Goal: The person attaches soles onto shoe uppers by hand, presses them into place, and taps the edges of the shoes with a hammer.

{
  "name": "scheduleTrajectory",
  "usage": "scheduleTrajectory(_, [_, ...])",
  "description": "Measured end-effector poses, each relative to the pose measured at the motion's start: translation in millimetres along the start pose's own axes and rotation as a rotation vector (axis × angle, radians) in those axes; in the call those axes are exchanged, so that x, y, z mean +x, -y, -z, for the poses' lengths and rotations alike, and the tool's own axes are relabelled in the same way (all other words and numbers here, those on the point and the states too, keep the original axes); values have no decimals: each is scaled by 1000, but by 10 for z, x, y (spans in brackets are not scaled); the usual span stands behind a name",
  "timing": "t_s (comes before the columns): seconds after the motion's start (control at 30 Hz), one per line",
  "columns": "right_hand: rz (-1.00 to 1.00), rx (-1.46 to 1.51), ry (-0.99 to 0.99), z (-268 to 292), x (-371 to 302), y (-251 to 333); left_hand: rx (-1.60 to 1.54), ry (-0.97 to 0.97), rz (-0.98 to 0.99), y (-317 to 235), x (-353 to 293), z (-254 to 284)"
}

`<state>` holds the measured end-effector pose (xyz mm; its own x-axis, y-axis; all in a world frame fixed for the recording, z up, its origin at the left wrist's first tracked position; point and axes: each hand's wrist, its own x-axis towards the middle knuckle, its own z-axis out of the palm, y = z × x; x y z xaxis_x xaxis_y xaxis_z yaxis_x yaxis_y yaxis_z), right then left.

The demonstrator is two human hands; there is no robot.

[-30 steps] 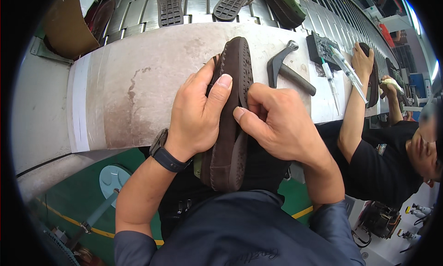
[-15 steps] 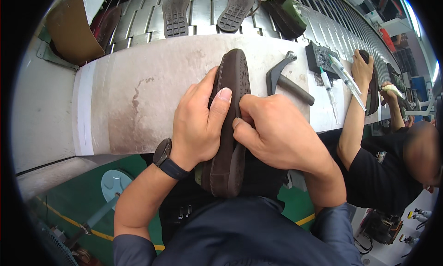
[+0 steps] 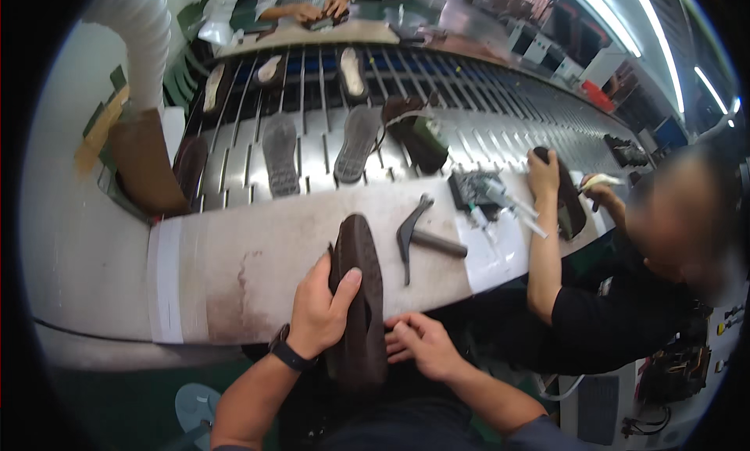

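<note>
A dark brown shoe (image 3: 361, 295) stands on end above the near edge of the work table, its sole side turned to the right. My left hand (image 3: 322, 310) is closed around its left side, thumb laid across the front. Just off the shoe's lower right side is my right hand (image 3: 426, 348), fingers loosely bent and apart, with nothing seen in them. A hammer (image 3: 437, 242) with a dark curved head lies on the table to the right of the shoe.
A black block (image 3: 467, 189) and syringes (image 3: 512, 205) lie beyond the hammer. Two grey soles (image 3: 281, 154) and a brown-green shoe (image 3: 422, 142) rest on the slatted metal conveyor. At right a co-worker's hand (image 3: 544, 172) holds another shoe; another person works across the conveyor.
My right hand has come away from the shoe's sole edge, and its fingers have loosened. My left hand keeps its hold. The view has tilted up, showing more of the conveyor.
</note>
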<state>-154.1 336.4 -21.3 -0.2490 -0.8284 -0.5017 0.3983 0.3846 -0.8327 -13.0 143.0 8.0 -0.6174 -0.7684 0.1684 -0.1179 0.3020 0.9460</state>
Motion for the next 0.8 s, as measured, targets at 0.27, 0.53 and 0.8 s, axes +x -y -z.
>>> scheduleTrajectory(0.27, [-94,69,497,110,-50,-57,-385,127,240,-199,-725,-89])
scheduleTrajectory(0.53, [-198,21,598,113,-49,-277,-352,114,241,28,-1278,-165])
scheduleTrajectory(0.8, [-174,39,518,16,-80,-301,-310,154,265,-30,-1266,-153])
